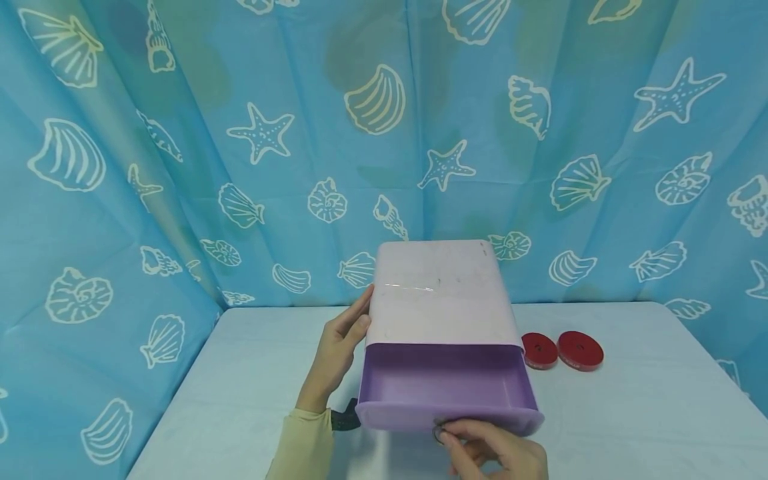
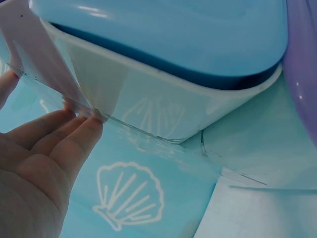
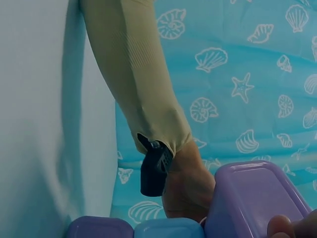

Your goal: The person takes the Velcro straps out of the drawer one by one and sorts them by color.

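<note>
A small pale pink drawer cabinet has its purple drawer pulled partway out, and the inside of that drawer holds nothing. My left hand is at the cabinet's left side, its extended fingers touching the wall. In the left wrist view, those fingertips rest along the side panel beside a blue drawer. At the middle of the purple drawer's front, my right hand pinches a small dark ring pull. The right wrist view catches only part of the right fingers, at the drawer front.
Two red rolls of flat strap lie side by side right of the cabinet, on a white-covered table. A blue shell-patterned curtain hangs behind. Another purple drawer front and a blue one show in the right wrist view.
</note>
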Tool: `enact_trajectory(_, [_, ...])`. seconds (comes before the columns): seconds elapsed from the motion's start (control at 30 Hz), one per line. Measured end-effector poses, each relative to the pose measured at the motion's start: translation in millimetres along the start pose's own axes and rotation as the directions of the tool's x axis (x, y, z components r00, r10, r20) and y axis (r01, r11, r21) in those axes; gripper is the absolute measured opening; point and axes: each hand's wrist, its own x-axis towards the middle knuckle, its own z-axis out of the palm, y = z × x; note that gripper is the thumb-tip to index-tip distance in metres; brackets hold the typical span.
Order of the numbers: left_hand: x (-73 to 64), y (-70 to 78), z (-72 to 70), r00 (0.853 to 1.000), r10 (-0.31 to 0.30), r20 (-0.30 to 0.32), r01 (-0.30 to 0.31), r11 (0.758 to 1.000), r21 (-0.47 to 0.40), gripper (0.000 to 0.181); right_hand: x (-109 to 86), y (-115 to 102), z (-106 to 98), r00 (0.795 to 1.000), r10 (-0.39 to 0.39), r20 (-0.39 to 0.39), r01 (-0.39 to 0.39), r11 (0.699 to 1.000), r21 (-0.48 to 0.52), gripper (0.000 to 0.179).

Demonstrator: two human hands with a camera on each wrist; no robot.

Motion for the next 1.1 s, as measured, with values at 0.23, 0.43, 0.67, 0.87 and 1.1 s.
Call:
enact_trajectory(0.23, [-0.6,0.7,0.1,1.000,-0.004,0.000,0.004,1.000,-0.012,0.048,9.2,-3,1,0.998,0.059,0.004,-0.058,0.997,-0.055,0.035])
enact_trajectory(0.43, [-0.8,1.4,0.5,1.000,-0.003,0.006,0.003,1.000,-0.013,0.048,13.4,7,3,0.999,-0.043,-0.006,0.042,0.999,-0.034,0.034])
enact_trajectory(0.67, [-1.0,2.4,0.4,1.000,-0.005,0.009,0.005,1.000,-0.023,0.048,18.9,18,4,0.992,-0.125,0.014,0.125,0.992,0.023,0.030])
enact_trajectory(0.87, [-1.1,2.1,0.2,1.000,-0.009,0.008,0.009,1.000,-0.026,0.048,24.2,24,6,0.988,-0.150,0.018,0.150,0.988,0.027,0.025])
enact_trajectory(1.1, [-0.4,2.3,0.3,1.000,-0.004,0.008,0.004,1.000,-0.014,0.048,28.4,29,10,0.991,-0.135,0.001,0.135,0.990,-0.032,0.029])
